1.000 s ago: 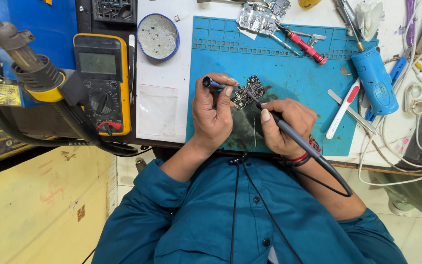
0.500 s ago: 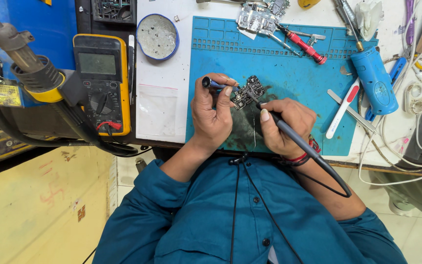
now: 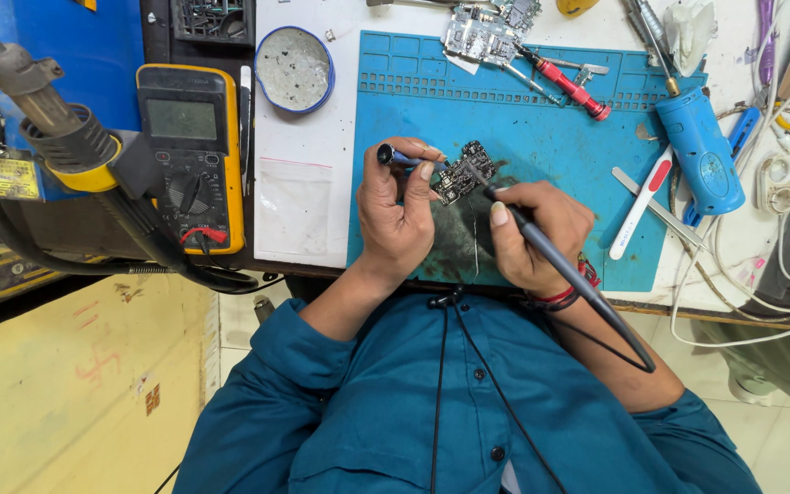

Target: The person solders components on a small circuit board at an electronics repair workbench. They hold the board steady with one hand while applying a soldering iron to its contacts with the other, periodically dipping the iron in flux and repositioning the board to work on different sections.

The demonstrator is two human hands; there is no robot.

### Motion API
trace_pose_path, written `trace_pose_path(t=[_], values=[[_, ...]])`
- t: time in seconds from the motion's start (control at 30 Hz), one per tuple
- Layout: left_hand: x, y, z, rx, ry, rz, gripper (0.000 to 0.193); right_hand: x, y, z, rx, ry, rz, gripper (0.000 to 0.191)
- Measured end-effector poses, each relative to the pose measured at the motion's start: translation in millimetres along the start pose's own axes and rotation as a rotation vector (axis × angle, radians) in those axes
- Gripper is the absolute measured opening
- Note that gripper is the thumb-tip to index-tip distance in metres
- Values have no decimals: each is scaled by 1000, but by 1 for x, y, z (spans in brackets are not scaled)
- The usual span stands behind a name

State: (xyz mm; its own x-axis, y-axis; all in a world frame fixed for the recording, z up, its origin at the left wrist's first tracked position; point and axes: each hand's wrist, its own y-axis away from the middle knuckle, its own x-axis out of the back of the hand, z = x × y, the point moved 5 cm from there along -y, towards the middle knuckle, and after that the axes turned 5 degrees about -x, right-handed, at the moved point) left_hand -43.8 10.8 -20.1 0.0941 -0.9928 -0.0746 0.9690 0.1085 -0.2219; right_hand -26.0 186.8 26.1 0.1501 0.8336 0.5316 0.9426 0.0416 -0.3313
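Head view: a small dark circuit board (image 3: 462,174) is seen near the middle of the blue mat (image 3: 541,119), just past both hands and tilted diagonally. The left hand (image 3: 400,206) is closed on a thin dark tool (image 3: 401,158) touching the board's left end. The right hand (image 3: 532,233) is wrapped round a soldering iron (image 3: 550,256), whose tip is brought onto the board from the lower right.

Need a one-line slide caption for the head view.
Left hand steadies a small circuit board on a blue mat; right hand applies a soldering iron.
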Motion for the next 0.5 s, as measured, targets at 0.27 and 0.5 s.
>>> trace_pose_path(t=[0.27, 0.5], values=[[0, 1, -1, 13, 44, -15, 17, 2, 6, 6, 63, 31, 58, 15], [-1, -1, 1, 9, 24, -29, 16, -3, 5, 3, 111, 58, 12, 9]])
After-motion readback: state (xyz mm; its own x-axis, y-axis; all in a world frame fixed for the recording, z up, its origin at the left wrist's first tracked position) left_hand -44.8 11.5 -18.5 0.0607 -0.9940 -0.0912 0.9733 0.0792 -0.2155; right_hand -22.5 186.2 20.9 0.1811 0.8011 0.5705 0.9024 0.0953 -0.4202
